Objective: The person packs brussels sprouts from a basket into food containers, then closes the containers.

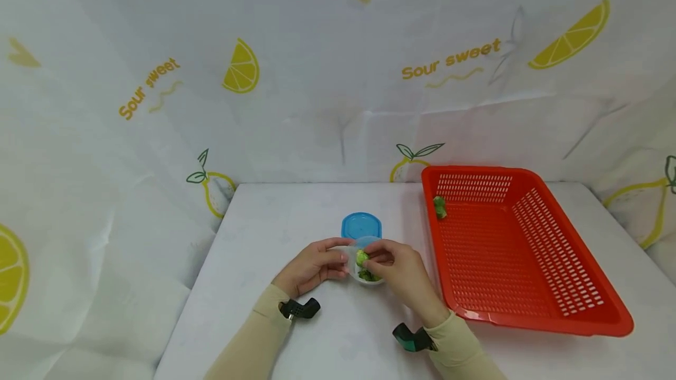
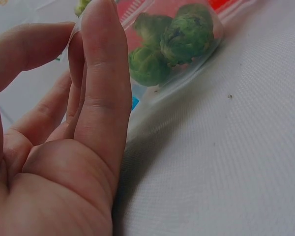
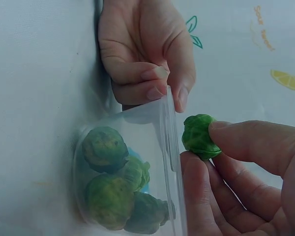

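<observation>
A right hand pinches a Brussels sprout, the plastic tub below it gripped by the left hand, an apparent filling step next calling for release.

Behind a white-topped table and along both its sides hangs a creased whitish sheet, printed with yellow lemon slices, orange "Sour sweet" lettering and outlined lemons with green-edged leaves, under soft, rather dim light
</observation>
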Motion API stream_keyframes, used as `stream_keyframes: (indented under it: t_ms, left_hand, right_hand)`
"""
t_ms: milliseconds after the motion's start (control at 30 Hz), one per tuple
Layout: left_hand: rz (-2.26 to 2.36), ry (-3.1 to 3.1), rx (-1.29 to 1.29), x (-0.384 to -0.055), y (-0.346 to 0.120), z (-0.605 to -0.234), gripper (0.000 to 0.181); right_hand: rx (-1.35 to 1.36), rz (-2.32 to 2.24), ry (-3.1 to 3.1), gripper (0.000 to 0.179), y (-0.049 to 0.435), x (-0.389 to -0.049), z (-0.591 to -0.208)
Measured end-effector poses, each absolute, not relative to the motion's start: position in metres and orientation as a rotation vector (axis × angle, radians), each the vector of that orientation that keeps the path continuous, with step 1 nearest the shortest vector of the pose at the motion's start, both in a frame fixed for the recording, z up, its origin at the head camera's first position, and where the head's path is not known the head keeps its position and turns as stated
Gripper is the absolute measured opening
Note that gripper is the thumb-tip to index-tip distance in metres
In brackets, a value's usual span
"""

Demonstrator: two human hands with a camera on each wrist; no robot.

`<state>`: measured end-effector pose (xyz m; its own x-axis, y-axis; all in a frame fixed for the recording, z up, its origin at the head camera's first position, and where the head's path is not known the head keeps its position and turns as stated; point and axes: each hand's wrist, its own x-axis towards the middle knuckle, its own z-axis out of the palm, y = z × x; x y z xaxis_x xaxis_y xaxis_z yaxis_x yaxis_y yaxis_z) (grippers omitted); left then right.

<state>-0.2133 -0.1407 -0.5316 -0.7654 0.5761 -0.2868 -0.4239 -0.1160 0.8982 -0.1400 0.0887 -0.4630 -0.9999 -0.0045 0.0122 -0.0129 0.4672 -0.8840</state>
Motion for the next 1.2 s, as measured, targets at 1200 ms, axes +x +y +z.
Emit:
stream_keyframes:
  t_ms: [1200]
  left_hand:
    - [1.934,1.511,0.197,-0.21,-0.14,-0.528,0.052]
  right_hand:
    - [0.396,1.614,-2.784,0.021,0.162,-0.157,-0.366]
